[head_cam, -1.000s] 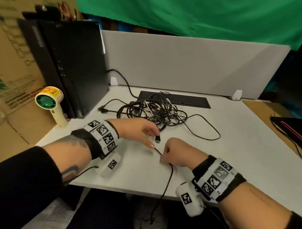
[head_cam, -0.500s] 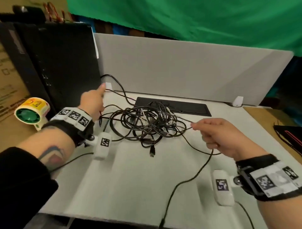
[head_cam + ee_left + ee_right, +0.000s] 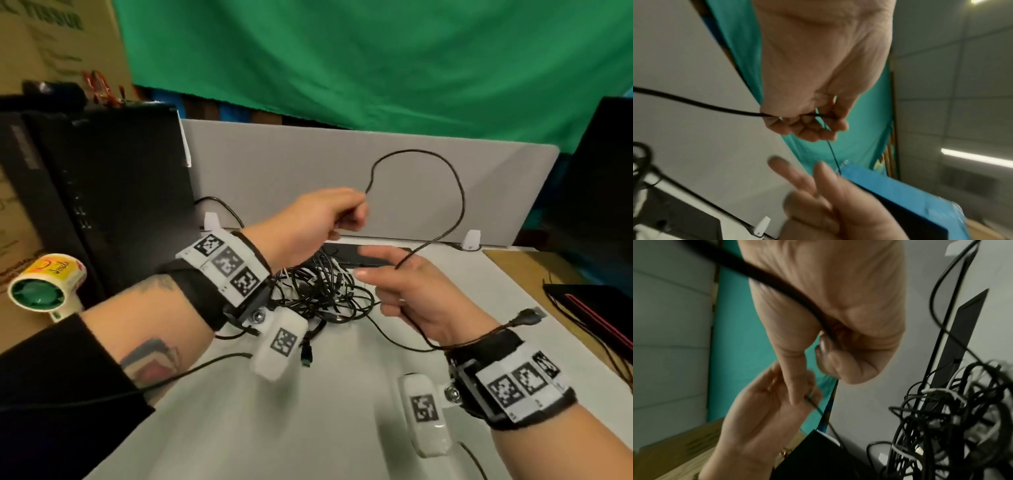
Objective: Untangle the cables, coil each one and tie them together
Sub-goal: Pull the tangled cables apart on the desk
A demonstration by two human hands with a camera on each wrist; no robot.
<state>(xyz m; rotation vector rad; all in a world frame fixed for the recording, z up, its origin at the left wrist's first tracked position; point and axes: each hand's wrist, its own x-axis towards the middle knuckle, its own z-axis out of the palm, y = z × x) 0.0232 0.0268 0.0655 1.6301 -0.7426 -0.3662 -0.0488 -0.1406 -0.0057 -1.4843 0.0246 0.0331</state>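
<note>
Two hands are up over the white desk (image 3: 342, 394): our left hand (image 3: 308, 226) pinches one black cable (image 3: 459, 192) between thumb and fingertips, and our right hand (image 3: 411, 294) grips the same cable lower down, index finger stretched out. Between them the cable arches in a tall loop before the grey divider (image 3: 308, 164). Its plug (image 3: 527, 317) lies across our right wrist. Beneath our hands sits the cable tangle (image 3: 329, 294).

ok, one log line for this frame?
phase: coiling | left hand: pinches black cable | right hand: holds same cable | tangle: on desk
</note>
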